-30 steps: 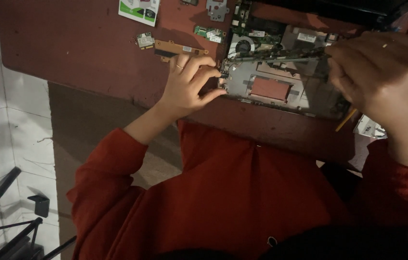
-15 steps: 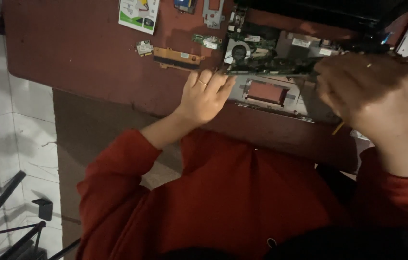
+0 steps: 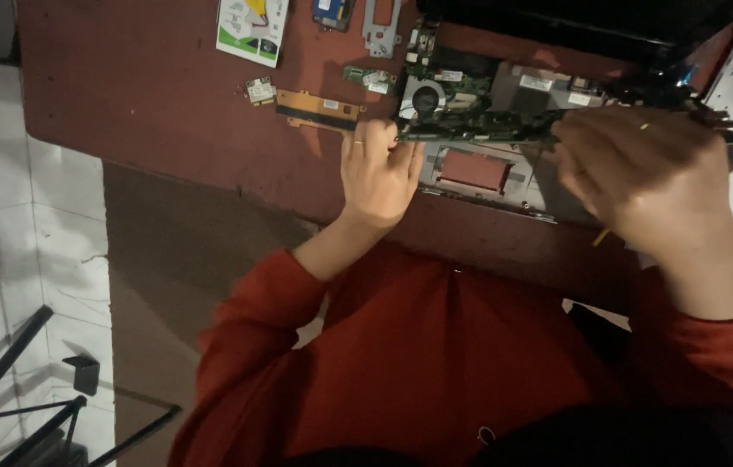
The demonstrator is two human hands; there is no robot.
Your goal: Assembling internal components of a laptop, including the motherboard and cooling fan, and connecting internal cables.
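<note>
A reddish-brown table (image 3: 141, 104) is standing on a pale tiled floor (image 3: 3, 242), with a black stand (image 3: 29, 406) sitting at the lower left. Near the table's far edge a white and green printed card (image 3: 252, 26) is lying flat, with a small square chip board (image 3: 260, 89) and an orange strip board (image 3: 319, 111) just in front of it. An opened laptop base (image 3: 505, 173) is lying at the near edge toward the right. The left hand (image 3: 377, 173) is gripping the left end of a long green circuit board (image 3: 479, 128), which is tilting up over the laptop base. The right hand (image 3: 643, 177) is closing over the board's right end; what else it may be clasping I cannot tell.
</note>
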